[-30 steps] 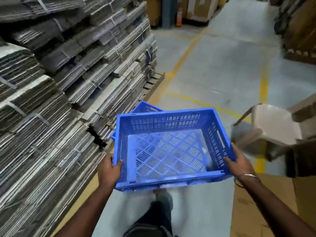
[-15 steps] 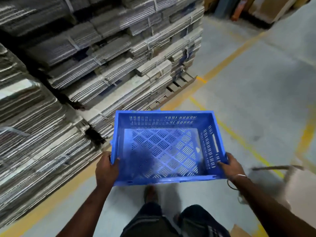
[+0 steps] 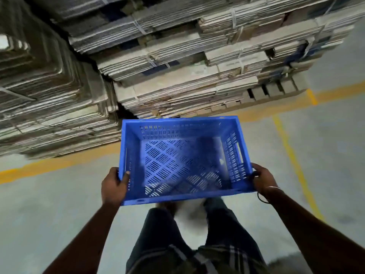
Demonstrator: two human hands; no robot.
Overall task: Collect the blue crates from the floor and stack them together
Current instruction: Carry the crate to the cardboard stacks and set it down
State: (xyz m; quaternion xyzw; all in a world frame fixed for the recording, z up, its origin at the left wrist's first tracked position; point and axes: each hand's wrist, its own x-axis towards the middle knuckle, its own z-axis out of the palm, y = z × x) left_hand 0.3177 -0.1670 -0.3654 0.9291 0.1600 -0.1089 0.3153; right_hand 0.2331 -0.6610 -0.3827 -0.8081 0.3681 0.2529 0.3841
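While you carry the blue crate (image 3: 183, 159) at waist height over the floor (image 3: 49, 204), both hands are closed on its near corners: your left hand (image 3: 113, 185) wraps the left rim with the thumb hooked inside, and your right hand (image 3: 263, 179) grips the right side below the handle slot. The crate is empty and roughly level, just in front of the pallets of strapped cardboard (image 3: 177, 76). No other crate shows here, so the stack is somewhere out of view. Since you hold only the near end, the far end could dip and pull from your fingers. Its far rim is near the cardboard edges and could catch there if you swing it.
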